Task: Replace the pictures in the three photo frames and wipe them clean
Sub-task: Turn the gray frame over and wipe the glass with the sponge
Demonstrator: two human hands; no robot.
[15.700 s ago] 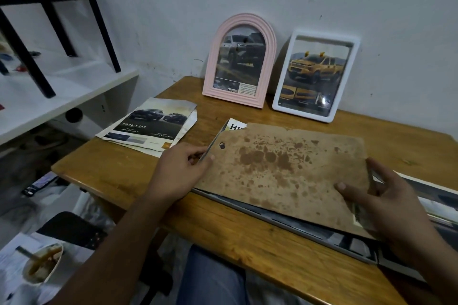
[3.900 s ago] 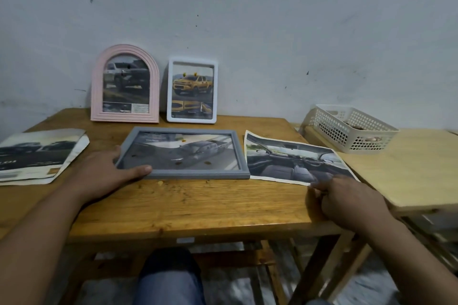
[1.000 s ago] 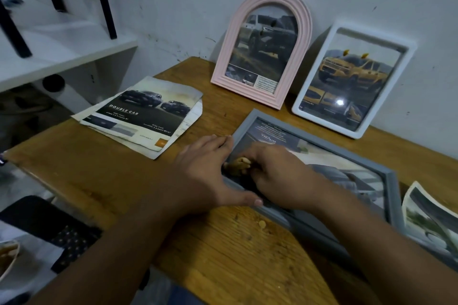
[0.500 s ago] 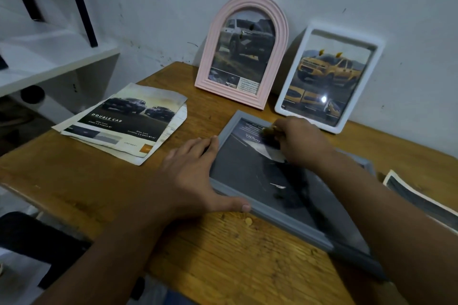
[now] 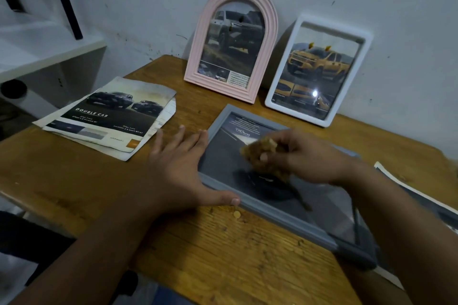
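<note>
A grey photo frame (image 5: 280, 218) lies flat on the wooden table (image 5: 223, 262) with a dark car picture under its glass. My left hand (image 5: 181, 171) rests flat against the frame's left edge, fingers spread, thumb along the near rim. My right hand (image 5: 304, 156) is closed on a crumbly yellow sponge (image 5: 260, 150) pressed on the glass near its middle. A pink arched frame (image 5: 235, 42) and a white rectangular frame (image 5: 319, 69) lean upright against the wall behind, each with a truck picture.
A stack of car brochure pages (image 5: 109, 116) lies left of the grey frame. A loose car picture (image 5: 418, 193) sits at the right edge. Yellow sponge crumbs (image 5: 237, 214) dot the table near the frame. A white shelf (image 5: 44, 54) stands at the far left.
My right hand has slid the sponge from the frame's far left corner down toward the middle of the glass. My left hand stays against the frame's left edge.
</note>
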